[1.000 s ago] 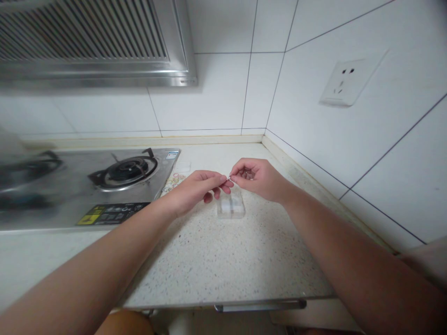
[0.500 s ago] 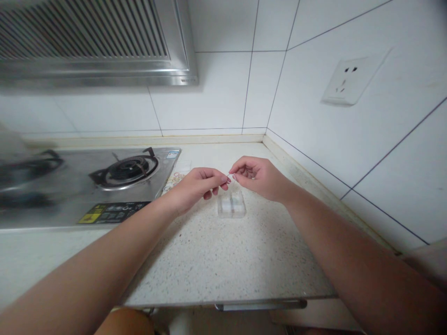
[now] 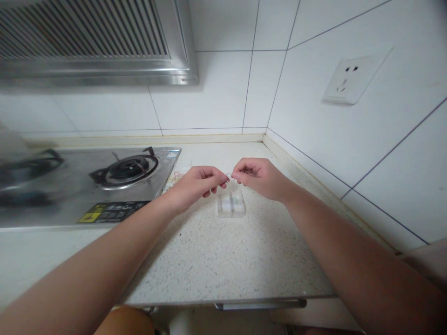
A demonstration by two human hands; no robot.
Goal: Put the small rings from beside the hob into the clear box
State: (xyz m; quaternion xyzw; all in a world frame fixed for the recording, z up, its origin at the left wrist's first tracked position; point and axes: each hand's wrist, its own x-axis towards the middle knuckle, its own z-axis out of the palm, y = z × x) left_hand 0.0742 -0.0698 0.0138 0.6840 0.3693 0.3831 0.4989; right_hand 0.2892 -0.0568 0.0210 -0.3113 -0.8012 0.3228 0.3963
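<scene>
My left hand (image 3: pixel 197 186) is closed in a pinch, thumb against fingertips, over the counter. Just across from it, my right hand (image 3: pixel 263 180) pinches too. A thin, pale thread (image 3: pixel 229 174) arches across the small gap between the fingertips, and both hands grip it. Something tiny and dark may be at the left fingertips, too small to name. Below the hands sits a clear plastic box with compartments (image 3: pixel 232 213), its far part under the fingers. Small colourful ring-like pieces (image 3: pixel 173 179) lie beside the stove, partly hidden by my left hand.
A gas stove (image 3: pixel 131 170) stands on the left under a range hood (image 3: pixel 104 70). The speckled counter (image 3: pixel 230 260) runs to the tiled corner. A socket (image 3: pixel 345 81) is on the right wall. A drawer handle (image 3: pixel 260 304) juts out at the counter's front edge.
My right fingertips have closed into a tighter pinch on the thread, which now arches between the hands. My left hand has hardly moved, and the box has stayed in place.
</scene>
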